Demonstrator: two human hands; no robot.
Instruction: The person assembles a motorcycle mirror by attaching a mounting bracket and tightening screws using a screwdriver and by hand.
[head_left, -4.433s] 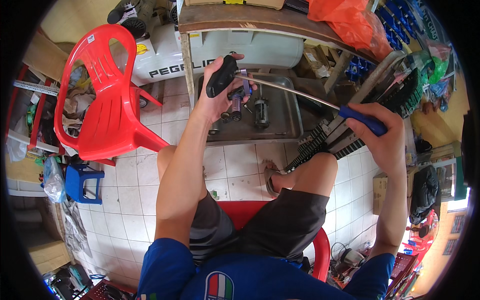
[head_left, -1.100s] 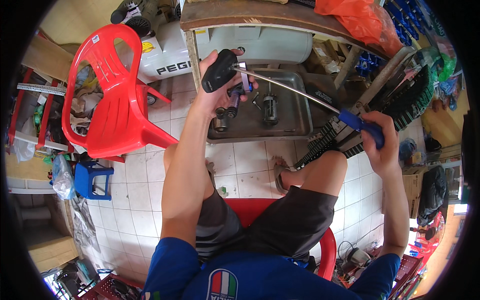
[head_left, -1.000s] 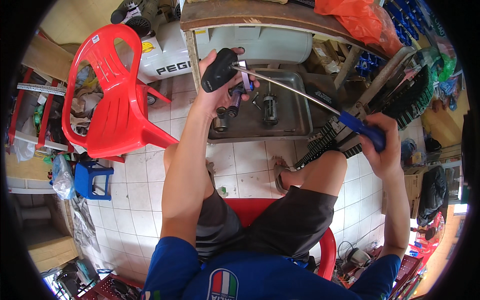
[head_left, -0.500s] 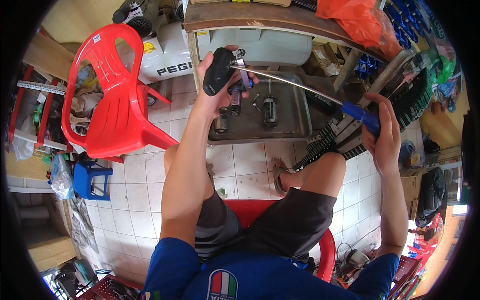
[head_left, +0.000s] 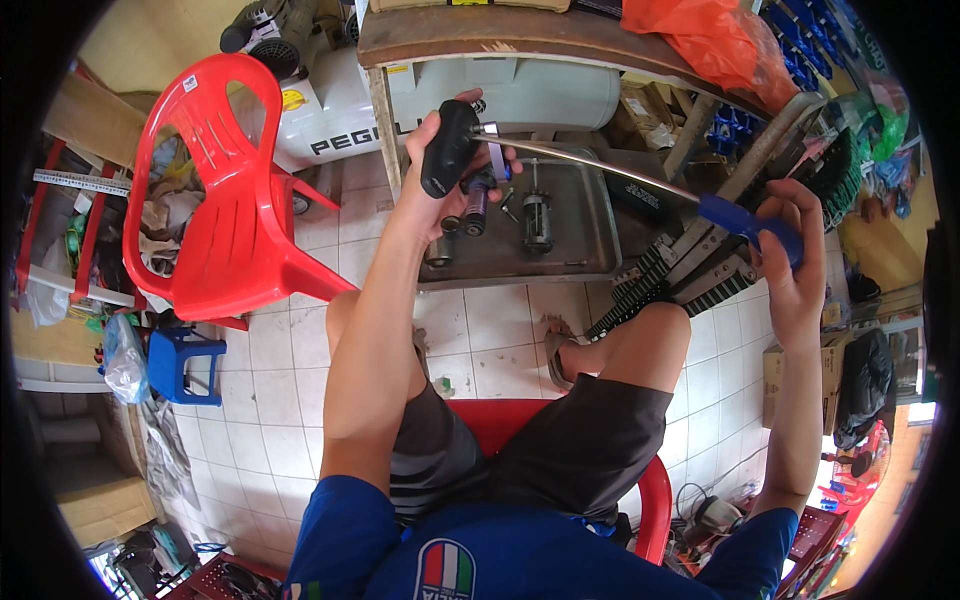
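Observation:
My left hand (head_left: 420, 210) is closed around a black, rounded power-tool body (head_left: 452, 150), which has a shiny metal collar at its side. Below it hang a blue-purple ring and a dark purple cylindrical part (head_left: 475, 208), partly hidden by my fingers. In my right hand (head_left: 795, 270) is a long screwdriver with a blue handle (head_left: 735, 217), the fingers wrapped loosely around the handle's end. Its steel shaft slants up-left, and the tip meets the metal collar. Whether the tip sits inside the collar, I cannot tell.
Beneath my hands a dark metal tray (head_left: 607, 215) holds a cylindrical part (head_left: 537, 222) and small pieces. A wooden bench (head_left: 560, 45) stands beyond, with a grey compressor tank (head_left: 560, 95) under it. A red chair (head_left: 215, 240) is at left; black-green toothed strips (head_left: 650, 280) lie right.
My right hand and the screwdriver handle have shifted right and slightly lower, with the grip loosened. The tool body in my left hand has moved slightly right.

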